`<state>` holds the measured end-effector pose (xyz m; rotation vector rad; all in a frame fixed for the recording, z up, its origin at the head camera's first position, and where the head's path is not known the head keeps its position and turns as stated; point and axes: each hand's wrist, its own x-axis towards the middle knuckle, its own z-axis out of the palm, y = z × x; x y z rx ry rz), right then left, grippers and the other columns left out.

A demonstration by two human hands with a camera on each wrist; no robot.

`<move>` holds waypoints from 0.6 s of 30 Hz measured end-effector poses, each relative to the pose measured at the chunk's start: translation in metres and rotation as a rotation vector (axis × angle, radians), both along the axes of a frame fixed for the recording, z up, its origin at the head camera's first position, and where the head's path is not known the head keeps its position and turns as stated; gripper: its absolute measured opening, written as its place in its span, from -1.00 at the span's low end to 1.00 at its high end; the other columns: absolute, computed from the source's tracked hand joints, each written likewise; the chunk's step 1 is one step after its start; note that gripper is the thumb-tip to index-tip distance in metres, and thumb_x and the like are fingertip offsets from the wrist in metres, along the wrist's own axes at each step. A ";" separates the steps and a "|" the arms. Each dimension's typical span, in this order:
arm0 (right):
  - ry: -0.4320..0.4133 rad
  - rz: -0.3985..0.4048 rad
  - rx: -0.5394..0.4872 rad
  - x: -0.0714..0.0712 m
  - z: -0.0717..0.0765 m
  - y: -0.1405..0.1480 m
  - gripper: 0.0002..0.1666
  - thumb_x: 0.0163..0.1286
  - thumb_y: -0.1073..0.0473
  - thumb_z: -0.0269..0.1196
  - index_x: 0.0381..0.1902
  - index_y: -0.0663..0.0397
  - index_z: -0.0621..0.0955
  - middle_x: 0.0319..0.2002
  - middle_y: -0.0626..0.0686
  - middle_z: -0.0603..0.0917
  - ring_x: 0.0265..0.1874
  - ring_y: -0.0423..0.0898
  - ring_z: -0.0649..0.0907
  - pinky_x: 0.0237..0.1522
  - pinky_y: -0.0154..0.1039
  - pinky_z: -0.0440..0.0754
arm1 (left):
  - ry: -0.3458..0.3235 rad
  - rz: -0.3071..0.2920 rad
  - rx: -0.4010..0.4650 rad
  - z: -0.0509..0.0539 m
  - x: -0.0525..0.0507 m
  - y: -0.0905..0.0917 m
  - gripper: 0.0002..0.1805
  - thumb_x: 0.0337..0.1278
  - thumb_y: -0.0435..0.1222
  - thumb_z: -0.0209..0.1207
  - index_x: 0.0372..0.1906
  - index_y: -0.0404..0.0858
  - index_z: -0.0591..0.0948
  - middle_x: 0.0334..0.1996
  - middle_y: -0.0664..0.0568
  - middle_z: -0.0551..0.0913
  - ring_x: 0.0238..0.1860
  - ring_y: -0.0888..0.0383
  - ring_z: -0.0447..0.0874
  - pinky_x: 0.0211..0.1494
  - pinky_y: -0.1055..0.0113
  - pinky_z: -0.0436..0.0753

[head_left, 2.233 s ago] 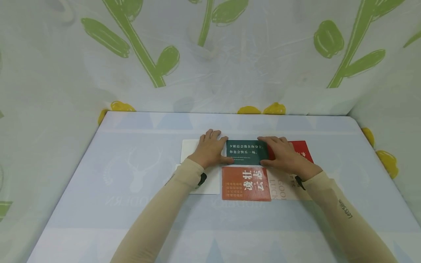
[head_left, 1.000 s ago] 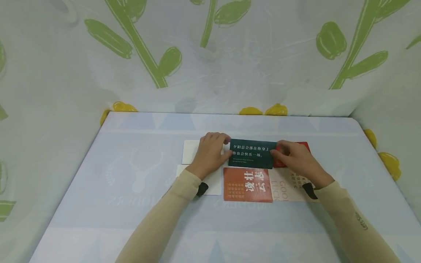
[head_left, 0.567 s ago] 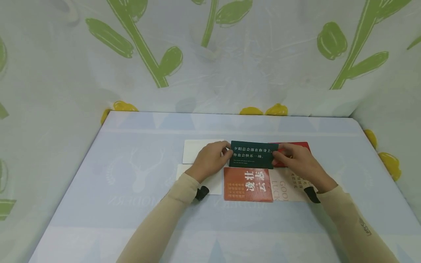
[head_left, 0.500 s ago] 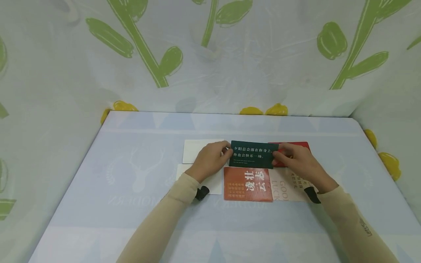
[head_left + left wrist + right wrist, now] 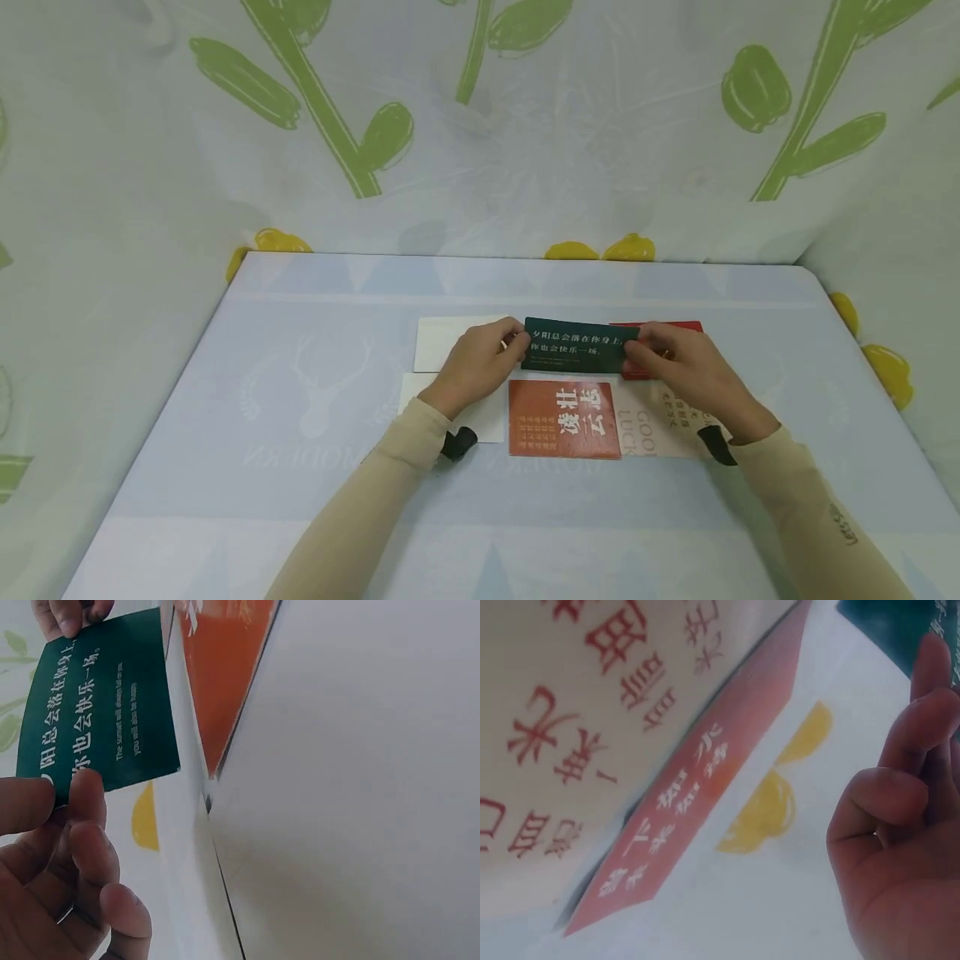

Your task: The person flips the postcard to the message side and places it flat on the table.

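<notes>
A dark green card (image 5: 573,346) with white writing is held off the table, tilted. My left hand (image 5: 480,362) pinches its left end between thumb and fingers, and my right hand (image 5: 693,371) pinches the right end. In the left wrist view, the green card (image 5: 112,705) spans both hands, its printed face visible. Only a corner of the green card (image 5: 892,630) shows in the right wrist view. Right behind the right hand lies a red card (image 5: 712,765), partly covered in the head view. Just below the green card is an orange-red card (image 5: 565,419).
Two white cards, one farther back (image 5: 438,343) and one nearer (image 5: 491,417), lie beside and under the left hand. A cream "GOOD LUCK" card (image 5: 637,421) lies right of the orange-red one. The pale table (image 5: 315,492) meets leaf-patterned cloth (image 5: 600,167) at the back.
The green card lay flat between both hands 2.2 seconds ago; it has since been raised and tilted. My fingers went from resting at its ends to pinching them, and the right hand shifted slightly right.
</notes>
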<state>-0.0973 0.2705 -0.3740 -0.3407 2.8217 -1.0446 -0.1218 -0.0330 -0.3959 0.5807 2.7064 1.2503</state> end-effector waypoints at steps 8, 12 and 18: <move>0.085 -0.011 -0.035 -0.001 0.000 0.000 -0.67 0.55 -0.05 0.19 0.11 -0.05 0.65 -0.15 -0.02 0.73 -0.30 -0.04 0.63 -0.28 -0.21 0.58 | 0.035 0.013 0.057 0.003 -0.001 -0.003 -0.74 0.52 -0.15 0.05 0.03 -0.15 0.67 -0.29 0.11 0.70 -0.44 0.20 0.53 -0.38 0.32 0.53; 0.090 0.012 -0.090 -0.002 -0.001 0.001 -0.68 0.56 0.00 0.17 0.17 -0.14 0.65 -0.07 -0.06 0.73 -0.26 -0.10 0.67 -0.23 -0.29 0.58 | 0.021 0.008 0.080 0.003 0.000 -0.005 -0.70 0.52 -0.16 0.05 0.14 -0.15 0.66 -0.12 0.17 0.70 -0.36 0.21 0.55 -0.29 0.30 0.56; 0.095 0.049 -0.110 -0.003 -0.003 0.001 -0.66 0.62 0.07 0.09 0.24 -0.18 0.63 0.15 -0.02 0.68 -0.02 -0.15 0.64 -0.06 -0.40 0.51 | -0.033 0.005 0.131 0.001 0.001 -0.009 -0.69 0.56 -0.23 -0.04 0.15 -0.15 0.65 -0.07 0.08 0.69 -0.29 0.17 0.56 -0.25 0.27 0.57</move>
